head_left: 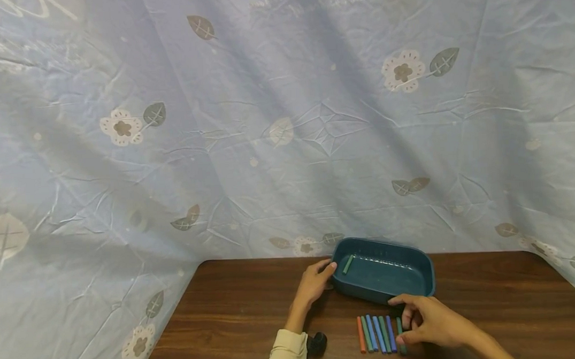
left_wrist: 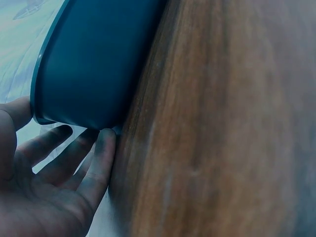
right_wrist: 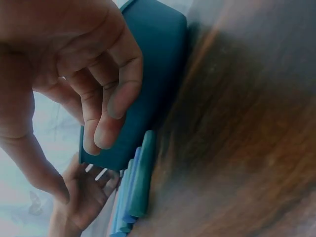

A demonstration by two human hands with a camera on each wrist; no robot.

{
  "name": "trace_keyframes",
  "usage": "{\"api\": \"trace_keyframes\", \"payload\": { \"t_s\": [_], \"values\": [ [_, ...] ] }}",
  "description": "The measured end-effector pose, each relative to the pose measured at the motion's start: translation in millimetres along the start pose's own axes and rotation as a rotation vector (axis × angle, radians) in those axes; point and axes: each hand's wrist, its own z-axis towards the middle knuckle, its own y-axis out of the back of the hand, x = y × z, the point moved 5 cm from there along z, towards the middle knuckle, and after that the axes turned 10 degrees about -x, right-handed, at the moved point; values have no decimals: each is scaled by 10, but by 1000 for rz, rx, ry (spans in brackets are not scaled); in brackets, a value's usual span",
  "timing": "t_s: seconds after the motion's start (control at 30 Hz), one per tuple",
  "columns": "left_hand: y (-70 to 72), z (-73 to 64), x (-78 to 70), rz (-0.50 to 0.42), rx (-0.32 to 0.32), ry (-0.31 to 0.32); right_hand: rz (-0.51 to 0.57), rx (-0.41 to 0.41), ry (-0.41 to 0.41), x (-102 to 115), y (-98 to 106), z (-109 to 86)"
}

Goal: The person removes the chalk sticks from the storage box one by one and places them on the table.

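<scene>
A deep blue-green rectangular basin (head_left: 384, 297) stands on the table with one green stick (head_left: 348, 264) lying inside its left end. My left hand (head_left: 315, 282) holds that end, thumb over the rim and fingertips against the outer wall (left_wrist: 84, 94). In front of the basin lies a row of thin coloured sticks (head_left: 375, 334), orange, green, blue and violet, resembling chalk or clay. A dark green stick (head_left: 400, 330) lies slightly apart at the row's right end. Over it is my right hand (head_left: 433, 320), thumb and forefinger spread wide, nothing between them in the right wrist view.
The brown wooden table (head_left: 244, 299) has rounded far corners. A pale blue cloth (head_left: 287, 163) with flowers and leaves hangs behind and beside it. A black strap-like device (head_left: 316, 344) sits at my left wrist, by the cream sleeve (head_left: 289, 351).
</scene>
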Motion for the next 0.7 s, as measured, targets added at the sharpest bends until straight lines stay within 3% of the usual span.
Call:
{"api": "trace_keyframes", "payload": {
  "t_s": [0.27,0.7],
  "values": [
    [3,-9,-18,36,-8,0,6,-4,39,132,33,48],
    [9,-10,-15,51,0,-17,-1,-113,36,258,185,272]
  ]
}}
